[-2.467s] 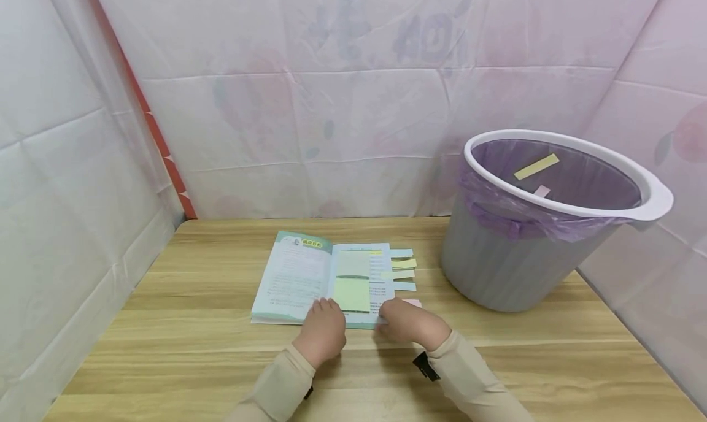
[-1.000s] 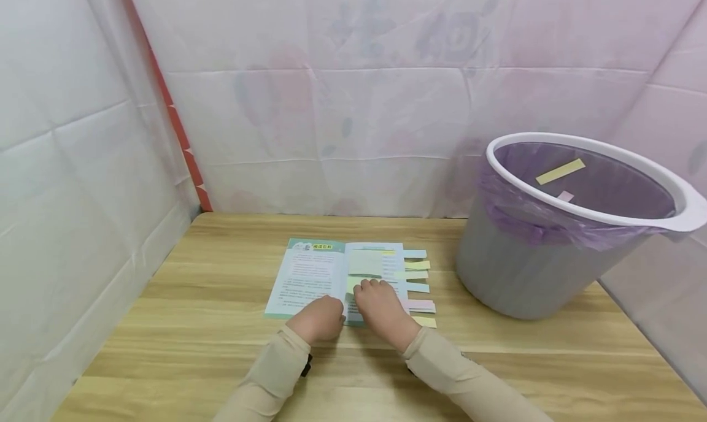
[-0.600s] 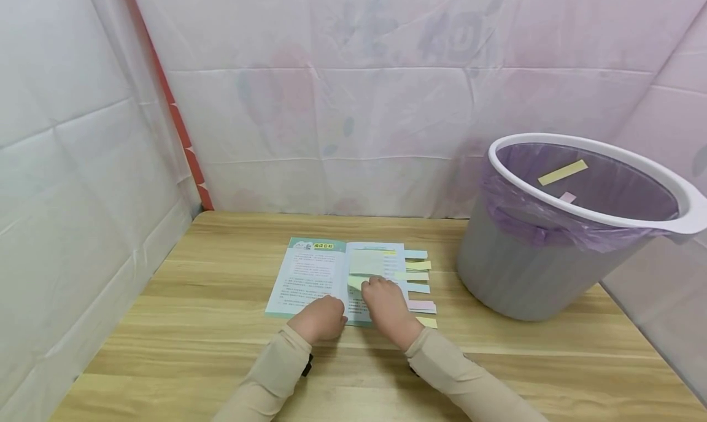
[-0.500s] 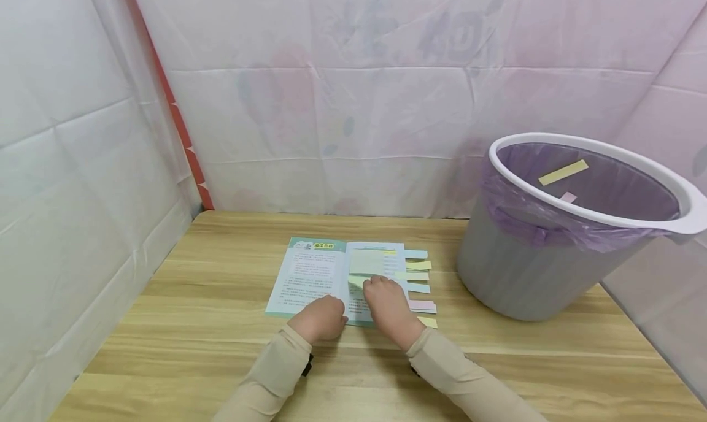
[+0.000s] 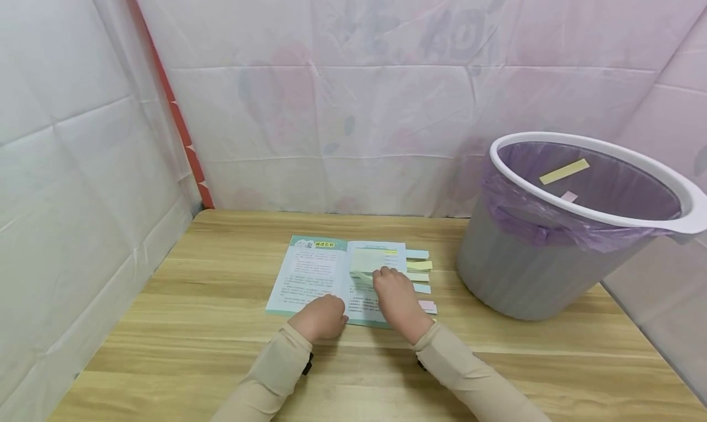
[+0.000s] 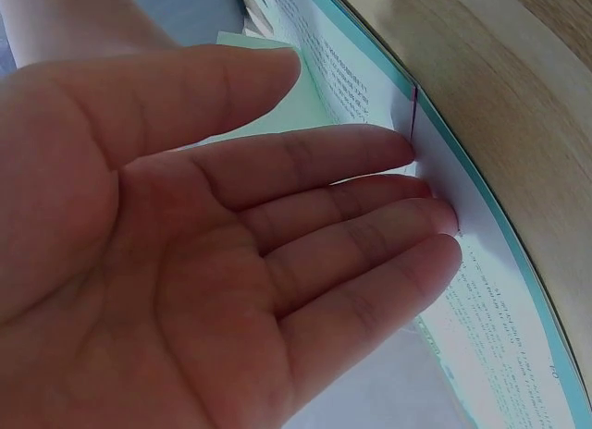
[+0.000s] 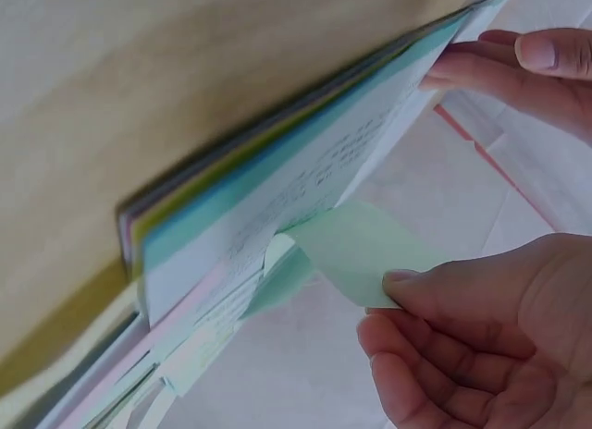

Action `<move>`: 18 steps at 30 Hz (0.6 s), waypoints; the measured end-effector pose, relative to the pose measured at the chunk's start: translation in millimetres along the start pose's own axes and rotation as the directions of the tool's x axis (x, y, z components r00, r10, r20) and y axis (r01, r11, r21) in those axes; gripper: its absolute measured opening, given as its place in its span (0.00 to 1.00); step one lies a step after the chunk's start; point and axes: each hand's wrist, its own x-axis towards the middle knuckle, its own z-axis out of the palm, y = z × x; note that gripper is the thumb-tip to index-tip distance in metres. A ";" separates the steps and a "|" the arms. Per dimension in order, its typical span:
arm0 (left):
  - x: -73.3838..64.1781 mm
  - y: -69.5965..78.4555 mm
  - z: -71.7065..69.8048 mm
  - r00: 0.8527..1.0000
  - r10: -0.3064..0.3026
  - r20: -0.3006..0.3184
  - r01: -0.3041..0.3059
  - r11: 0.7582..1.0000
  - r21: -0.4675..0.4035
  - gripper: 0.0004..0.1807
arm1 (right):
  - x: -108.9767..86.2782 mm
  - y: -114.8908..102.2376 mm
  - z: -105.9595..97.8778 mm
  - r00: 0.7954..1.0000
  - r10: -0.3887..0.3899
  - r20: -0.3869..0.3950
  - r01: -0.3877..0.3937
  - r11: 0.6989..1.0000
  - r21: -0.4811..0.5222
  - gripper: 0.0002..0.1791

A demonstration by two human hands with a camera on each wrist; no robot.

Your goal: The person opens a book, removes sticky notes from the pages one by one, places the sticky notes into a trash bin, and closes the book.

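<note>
An open book (image 5: pixel 307 278) with printed pages and a green border lies on the wooden table. My left hand (image 5: pixel 321 318) rests on its lower middle near the fold; the left wrist view shows the fingers (image 6: pixel 356 235) extended, tips on the page. Over the right page, my right hand (image 5: pixel 394 293) pinches a light green sticky note (image 7: pixel 356 249) between thumb and index finger. The note is lifted and curved, its far end still against the page. A second pale green note (image 5: pixel 367 260) lies flat higher on that page.
Colored paper tabs (image 5: pixel 418 265) stick out from the book's right edge. To the right stands a grey bin (image 5: pixel 510 268) with a purple bag liner; a yellow strip (image 5: pixel 564 172) and a pink strip (image 5: pixel 569 196) show inside. Fabric walls (image 5: pixel 331 103) surround the table (image 5: pixel 182 342).
My right hand has gone from the book's lower right corner to the lower green note, pinched it and peeled it up, lately shifting right. My left hand stays on the book.
</note>
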 end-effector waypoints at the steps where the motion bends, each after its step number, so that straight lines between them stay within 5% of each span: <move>1: 0.1 0.0 0.1 1.000 0.000 0.001 0.000 1.000 0.001 0.11 | 0.1 1.1 -0.9 1.000 0.004 0.000 -0.004 1.000 0.003 0.10; 18: 1.4 0.4 1.8 1.000 -0.021 0.012 0.020 1.000 0.014 0.11 | 1.1 22.0 -3.9 0.990 0.053 -0.134 -0.053 0.999 -0.001 0.10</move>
